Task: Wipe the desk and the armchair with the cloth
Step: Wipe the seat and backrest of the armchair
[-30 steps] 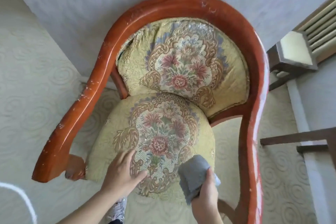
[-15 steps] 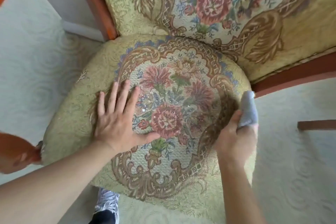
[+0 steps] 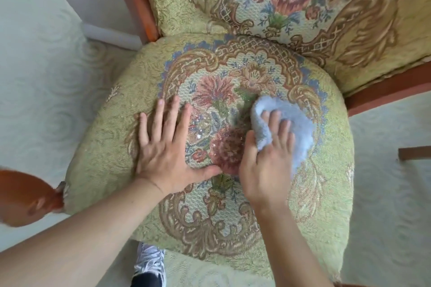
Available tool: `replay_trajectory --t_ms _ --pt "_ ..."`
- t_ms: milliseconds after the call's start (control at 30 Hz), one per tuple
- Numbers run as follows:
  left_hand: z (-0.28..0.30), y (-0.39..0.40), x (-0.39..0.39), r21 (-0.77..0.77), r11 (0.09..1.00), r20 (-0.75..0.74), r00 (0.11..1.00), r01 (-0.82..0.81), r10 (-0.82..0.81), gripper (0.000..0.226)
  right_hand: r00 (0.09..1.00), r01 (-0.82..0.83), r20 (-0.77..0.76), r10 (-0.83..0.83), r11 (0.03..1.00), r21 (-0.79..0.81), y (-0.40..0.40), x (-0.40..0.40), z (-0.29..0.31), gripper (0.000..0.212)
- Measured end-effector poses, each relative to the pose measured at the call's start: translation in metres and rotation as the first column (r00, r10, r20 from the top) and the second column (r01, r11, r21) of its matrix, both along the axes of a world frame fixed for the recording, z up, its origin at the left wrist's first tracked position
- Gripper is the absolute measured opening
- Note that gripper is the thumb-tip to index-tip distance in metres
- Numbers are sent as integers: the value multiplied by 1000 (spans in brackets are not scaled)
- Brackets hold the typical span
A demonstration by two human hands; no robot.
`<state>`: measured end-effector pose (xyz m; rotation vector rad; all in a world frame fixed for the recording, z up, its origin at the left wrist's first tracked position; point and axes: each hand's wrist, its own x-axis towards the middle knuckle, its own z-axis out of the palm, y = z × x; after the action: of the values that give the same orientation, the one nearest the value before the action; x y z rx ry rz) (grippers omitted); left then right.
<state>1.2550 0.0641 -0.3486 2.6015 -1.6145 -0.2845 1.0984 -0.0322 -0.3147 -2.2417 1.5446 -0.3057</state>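
Pale patterned carpet (image 3: 42, 91) surrounds the armchair (image 3: 326, 193), seen from above. The left hand (image 3: 168, 147) lies flat, fingers spread, holding nothing, apparently bracing the floral seat cushion. The right hand (image 3: 268, 161) presses the bunched blue cloth (image 3: 298, 121) against mid-seat, fingers gripping its folds, for wiping.

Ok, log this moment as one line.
step: wiping armchair seat | right hand: pressing blue cloth on seat centre | left hand: flat on seat, empty | desk: not in view
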Motion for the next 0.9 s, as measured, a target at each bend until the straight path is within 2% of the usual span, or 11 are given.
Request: replay_trajectory --t_ms 133,200,300,400,467,600,700,733,800,833,900 --pt "4 1 -1 -3 1000 -33 999 -17 17 138 991 -133 29 132 991 21 5 37 3 59" --pt "6 1 0 15 1000 -34 999 -14 15 137 961 -271 58 269 962 25 7 48 6 58" --pt "8 4 4 27 1000 -52 999 14 -13 143 869 -493 54 492 870 14 7 44 6 55" --pt "12 14 9 31 997 -65 995 72 -69 147 736 -677 -6 677 736 22 3 16 6 50" --pt "15 18 12 45 995 -61 995 86 -83 148 685 -728 35 728 685 2 0 -2 8 38" --pt "17 19 12 77 994 -63 995 78 -73 149 706 -706 71 705 708 -8 -1 -46 8 24" --pt "18 19 11 73 994 -53 995 86 -82 147 812 -583 66 580 812 44 1 -76 13 58" --pt "18 19 11 69 994 -51 995 87 -83 147 877 -476 110 467 875 84 3 -81 19 59" --pt "17 19 11 69 994 -48 995 89 -86 147 978 -91 204 51 978 187 1 -81 31 55" --pt "16 18 12 68 994 -49 995 91 -88 147 943 132 268 -197 961 244 -3 -78 36 59" --pt "14 18 12 61 994 -50 995 95 -92 147 723 414 442 -531 845 338 -18 -71 42 42"
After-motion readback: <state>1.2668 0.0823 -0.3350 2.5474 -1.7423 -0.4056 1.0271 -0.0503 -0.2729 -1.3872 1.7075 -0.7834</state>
